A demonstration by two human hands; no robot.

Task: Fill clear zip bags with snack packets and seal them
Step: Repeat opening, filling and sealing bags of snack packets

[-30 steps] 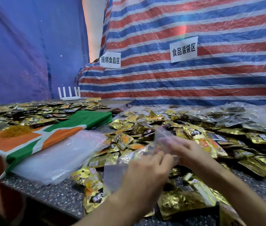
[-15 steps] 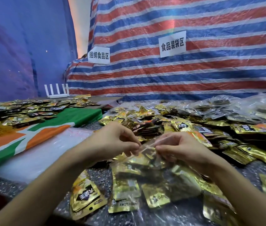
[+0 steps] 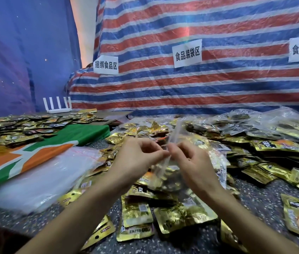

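Stack of empty clear bags [image 3: 40,178], lower left: lies on the speckled table [image 3: 255,197], against the orange-and-green cloth [image 3: 40,154]. Not in play.

Your left hand [image 3: 136,160], centre frame: fingers curled, thumb and fingertips pinching the top edge of the clear zip bag [image 3: 165,173]. The bag sits between your hands, low over the heap, with gold packets inside. Its outline is blurred, so I cannot tell how much of the zip is closed.

Your right hand [image 3: 192,162], just right of centre: curled the same way, pinching the same edge, fingertips nearly meeting the left's.

Likely step: pressing the seal.

Risks, as judged:
- Both pinches sit close together. If you press only there, the rest of the track may be left open and the bag will gape later.
- The bag looks full. A foil corner riding up into the track would stop the zip from locking.
- The film looks thin and slick, and the load hangs from the mouth. A slip drops it onto the loose snack packets [image 3: 137,211] right below, and bagged stock mixes with unbagged.

Filled bags [image 3: 277,125], upper right: heaped and glossy. A badly sealed bag tossed there could spill unnoticed.
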